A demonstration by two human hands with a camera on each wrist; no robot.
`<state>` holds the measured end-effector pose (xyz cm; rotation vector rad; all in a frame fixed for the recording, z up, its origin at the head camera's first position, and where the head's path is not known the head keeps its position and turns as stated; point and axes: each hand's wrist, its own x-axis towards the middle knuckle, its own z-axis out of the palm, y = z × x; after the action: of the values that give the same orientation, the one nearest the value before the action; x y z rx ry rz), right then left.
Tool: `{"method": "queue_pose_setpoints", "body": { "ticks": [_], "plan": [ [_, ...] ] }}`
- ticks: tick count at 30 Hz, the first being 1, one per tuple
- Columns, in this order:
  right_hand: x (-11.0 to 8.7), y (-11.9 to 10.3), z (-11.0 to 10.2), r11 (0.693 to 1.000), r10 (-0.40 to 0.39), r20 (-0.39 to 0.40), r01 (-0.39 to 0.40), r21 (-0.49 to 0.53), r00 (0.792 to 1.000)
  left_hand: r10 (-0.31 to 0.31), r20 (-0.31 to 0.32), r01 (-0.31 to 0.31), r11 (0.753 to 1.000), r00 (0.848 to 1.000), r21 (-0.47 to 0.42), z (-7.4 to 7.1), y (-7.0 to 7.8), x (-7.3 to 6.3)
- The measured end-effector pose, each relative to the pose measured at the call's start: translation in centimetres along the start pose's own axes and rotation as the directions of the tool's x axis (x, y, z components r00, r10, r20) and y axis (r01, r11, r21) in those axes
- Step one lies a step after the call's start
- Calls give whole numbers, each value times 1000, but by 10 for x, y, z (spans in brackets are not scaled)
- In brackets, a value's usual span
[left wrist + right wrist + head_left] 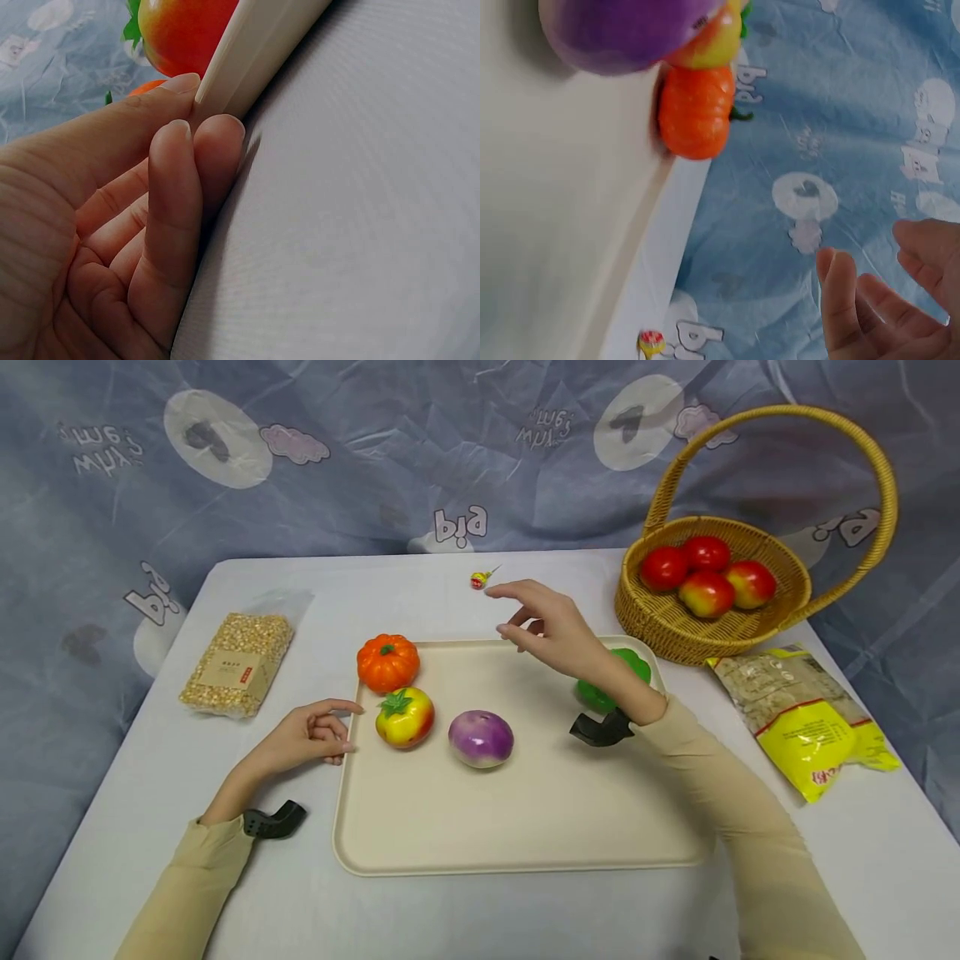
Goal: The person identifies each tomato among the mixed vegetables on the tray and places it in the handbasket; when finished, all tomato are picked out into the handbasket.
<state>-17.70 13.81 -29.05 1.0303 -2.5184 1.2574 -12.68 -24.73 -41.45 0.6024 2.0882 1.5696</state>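
My left hand [303, 739] is at the left rim of a beige tray [525, 852], fingertips gripping the edge in the left wrist view. My right hand [551, 622] hovers over the tray's far edge, fingers loosely bent and holding nothing. Just beyond its fingertips lies a small lollipop [478, 580] in a red and yellow wrapper. On the tray sit an orange toy pumpkin [387, 663], a red-yellow toy tomato [405, 718] with green leaves and a round purple toy eggplant [481, 739]. A green toy vegetable [632, 665] is partly hidden behind the right forearm.
A wicker basket [660, 639] with a tall handle holds several red apples [707, 593] at the back right. A yellow plastic food bag [810, 722] lies in front of it. To the left is a clear bag of corn kernels [240, 664]. Patterned blue cloth [360, 485] hangs behind.
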Motion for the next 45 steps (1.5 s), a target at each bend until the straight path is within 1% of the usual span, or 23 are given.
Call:
{"method": "queue_pose_setpoints", "body": {
  "ticks": [3, 5, 7, 9, 12, 17, 19, 23, 25, 28, 30, 32, 35, 41, 45],
  "plan": [
    [4, -2, 12, 999, -33, 78, 33, -5, 996, 3, 4, -3, 1000, 1000, -4, 0, 0, 0],
    [6, -2, 20, 999, -53, 134, 54, -1, 990, 4, 5, -4, 1000, 1000, -5, 0, 0, 0],
    [9, -2, 28, 997, -72, 197, 71, 13, 978, 4, 4, -4, 1000, 1000, -5, 0, 1, 0],
    [12, -2, 36, 996, -86, 269, 81, 28, 959, 7, 2, -7, 1000, 1000, -4, 0, 2, 0],
    [16, -1, 47, 992, -124, 370, 109, 62, 921, 7, 0, -7, 1000, 1000, 1, 0, 3, 0],
    [21, -1, 65, 982, -188, 503, 144, 125, 844, 3, 0, -3, 1000, 1000, 10, 0, 3, 2],
    [22, -2, 70, 982, -188, 554, 140, 127, 811, 3, 0, -3, 1000, 1000, 9, 1, 3, 2],
    [25, -3, 78, 985, -174, 636, 130, 116, 752, 3, 0, -3, 1000, 1000, 6, 0, 4, 2],
    [27, -2, 82, 985, -175, 659, 131, 115, 732, 0, 0, 0, 1000, 1000, 5, 0, 3, 1],
    [28, 1, 91, 983, -185, 677, 134, 127, 712, -4, -2, 4, 1000, 1000, 6, 0, 2, 1],
    [29, 3, 95, 982, -187, 687, 136, 129, 702, -5, 0, 5, 1000, 1000, 5, 0, 2, 0],
    [30, 5, 100, 983, -184, 694, 135, 125, 696, -6, -1, 6, 1000, 1000, 5, 0, 2, 0],
    [30, 7, 104, 985, -174, 695, 124, 122, 698, -8, -3, 8, 1000, 1000, 5, 0, 2, 0],
    [29, 10, 104, 988, -156, 681, 101, 120, 715, -14, -5, 14, 1000, 1000, 1, 0, 2, 1],
    [27, 12, 99, 990, -138, 649, 86, 110, 748, -5, -3, 5, 1000, 1000, -8, 0, 2, 0]
  ]
}}
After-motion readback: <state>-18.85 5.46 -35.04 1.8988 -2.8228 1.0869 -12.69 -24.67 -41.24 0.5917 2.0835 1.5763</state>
